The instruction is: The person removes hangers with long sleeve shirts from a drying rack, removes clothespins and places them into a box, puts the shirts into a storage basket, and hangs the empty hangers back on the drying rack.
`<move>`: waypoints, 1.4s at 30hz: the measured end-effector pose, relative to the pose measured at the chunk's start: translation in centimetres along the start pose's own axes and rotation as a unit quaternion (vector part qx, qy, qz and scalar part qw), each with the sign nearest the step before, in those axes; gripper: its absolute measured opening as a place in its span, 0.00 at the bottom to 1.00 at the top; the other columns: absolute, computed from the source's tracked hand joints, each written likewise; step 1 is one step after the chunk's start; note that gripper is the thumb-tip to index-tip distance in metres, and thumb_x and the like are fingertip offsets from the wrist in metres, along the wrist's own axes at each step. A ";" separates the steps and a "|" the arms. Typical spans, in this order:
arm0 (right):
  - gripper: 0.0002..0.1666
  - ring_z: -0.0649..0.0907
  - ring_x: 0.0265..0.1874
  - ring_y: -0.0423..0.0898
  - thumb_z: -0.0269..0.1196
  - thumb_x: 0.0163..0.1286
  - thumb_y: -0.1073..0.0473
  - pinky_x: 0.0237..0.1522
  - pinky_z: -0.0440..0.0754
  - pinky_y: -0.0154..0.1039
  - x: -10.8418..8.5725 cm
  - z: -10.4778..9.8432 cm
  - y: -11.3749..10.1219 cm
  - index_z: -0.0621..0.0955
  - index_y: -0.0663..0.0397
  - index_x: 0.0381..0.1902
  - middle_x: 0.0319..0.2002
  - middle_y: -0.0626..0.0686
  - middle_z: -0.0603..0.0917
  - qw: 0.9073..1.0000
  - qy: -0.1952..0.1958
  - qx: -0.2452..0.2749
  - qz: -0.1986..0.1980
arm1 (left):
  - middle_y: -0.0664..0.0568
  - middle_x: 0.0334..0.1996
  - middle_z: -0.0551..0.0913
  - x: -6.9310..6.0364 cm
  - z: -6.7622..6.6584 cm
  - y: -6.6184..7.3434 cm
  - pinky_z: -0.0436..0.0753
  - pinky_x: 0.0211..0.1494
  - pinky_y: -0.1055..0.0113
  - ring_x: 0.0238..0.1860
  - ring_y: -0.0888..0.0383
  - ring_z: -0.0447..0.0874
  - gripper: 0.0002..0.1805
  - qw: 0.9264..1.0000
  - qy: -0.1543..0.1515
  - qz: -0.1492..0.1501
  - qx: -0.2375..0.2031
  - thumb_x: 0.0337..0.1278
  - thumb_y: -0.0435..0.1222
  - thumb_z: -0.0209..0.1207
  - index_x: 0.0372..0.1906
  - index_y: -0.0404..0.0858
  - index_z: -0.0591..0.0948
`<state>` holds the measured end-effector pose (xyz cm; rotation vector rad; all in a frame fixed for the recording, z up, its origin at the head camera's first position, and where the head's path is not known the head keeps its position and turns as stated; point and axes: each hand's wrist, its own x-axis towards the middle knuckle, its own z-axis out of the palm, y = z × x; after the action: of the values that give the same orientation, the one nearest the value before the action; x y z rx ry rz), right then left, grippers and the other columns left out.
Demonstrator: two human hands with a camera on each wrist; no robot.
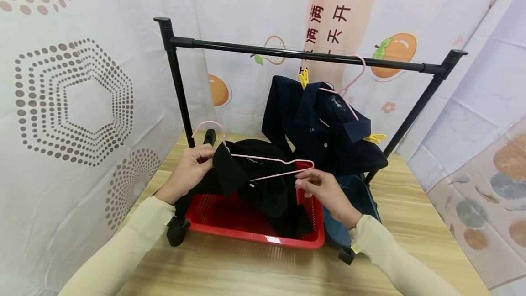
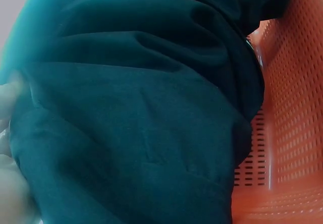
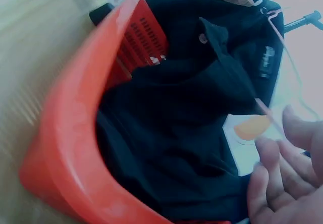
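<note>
A black collared shirt (image 1: 267, 195) lies partly in a red basket (image 1: 255, 236), and its dark cloth (image 2: 136, 118) fills much of the left wrist view. My left hand (image 1: 191, 170) pinches the shirt's collar at the left. A pink hanger (image 1: 267, 158) lies across the neck opening, its left end hidden under the collar and its hook up. At the hanger's free right end, my right hand (image 1: 324, 191) has its thumb and curled fingers about the lower bar. In the right wrist view, the bar runs between thumb and fingers (image 3: 270, 156).
A black rack (image 1: 263, 50) stands behind the basket. From its rail hangs a navy shirt (image 1: 324, 136) on another pink hanger, with yellow clips (image 1: 303, 79) at its shoulders. A dark blue basin (image 1: 357, 200) sits right of the basket on the wooden surface (image 1: 246, 273).
</note>
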<state>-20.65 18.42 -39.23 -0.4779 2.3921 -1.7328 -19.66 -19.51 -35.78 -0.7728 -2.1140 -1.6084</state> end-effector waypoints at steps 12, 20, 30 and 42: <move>0.15 0.74 0.30 0.42 0.72 0.69 0.60 0.30 0.75 0.35 0.2 -0.1 -1.5 0.87 0.49 0.53 0.41 0.52 0.76 0.912 0.139 -0.298 -0.245 | 0.53 0.29 0.84 -0.2 0.2 0.1 0.73 0.37 0.68 0.32 0.57 0.77 0.10 0.998 -0.028 0.002 0.060 0.65 0.23 0.64 0.35 0.39 0.91; 0.14 0.78 0.35 0.44 0.70 0.70 0.61 0.37 0.84 0.39 0.5 0.3 -1.9 0.89 0.47 0.52 0.41 0.50 0.80 0.859 0.093 -0.412 -0.290 | 0.55 0.29 0.84 -0.5 0.3 0.0 0.73 0.36 0.68 0.30 0.58 0.77 0.11 0.997 -0.034 0.017 0.067 0.64 0.23 0.65 0.34 0.42 0.91; 0.10 0.80 0.34 0.41 0.70 0.66 0.71 0.41 0.86 0.41 0.6 -1.0 -1.2 0.89 0.55 0.42 0.36 0.48 0.86 0.842 0.066 -0.402 -0.354 | 0.56 0.30 0.84 -0.6 0.3 -0.2 0.74 0.38 0.69 0.32 0.59 0.77 0.11 0.996 -0.056 0.013 0.075 0.65 0.25 0.65 0.36 0.43 0.91; 0.12 0.78 0.31 0.39 0.70 0.61 0.77 0.34 0.77 0.28 -0.2 -3.9 -1.3 0.89 0.57 0.38 0.34 0.47 0.86 0.838 0.118 -0.363 -0.389 | 0.57 0.31 0.84 -0.8 -0.2 -0.3 0.76 0.37 0.70 0.31 0.60 0.77 0.10 0.993 -0.061 0.004 0.100 0.64 0.25 0.65 0.40 0.41 0.92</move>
<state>-21.42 21.62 -36.74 -1.6043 3.2841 -0.9675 -19.22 -19.92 -36.40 -0.8296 -2.3107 -1.3506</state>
